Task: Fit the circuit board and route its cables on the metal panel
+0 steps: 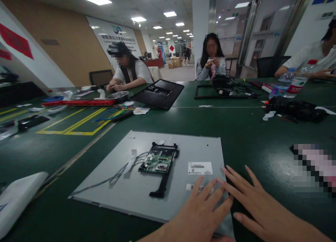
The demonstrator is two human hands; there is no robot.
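A flat grey metal display panel lies back side up on the green table in front of me. A green circuit board on a black plastic bracket sits at its middle, with grey cables running left under a strip of tape. White labels are stuck near its right side. My left hand rests over the panel's lower right part, fingers spread. Beside it my right hand reaches to the panel's right edge, fingers apart, its fingertips close to the left hand's. Neither hand holds anything.
Beyond the panel lie a black plastic back cover, a black frame and a bundle of black cables. Bottles stand far right. A white object lies at left. People sit across the table.
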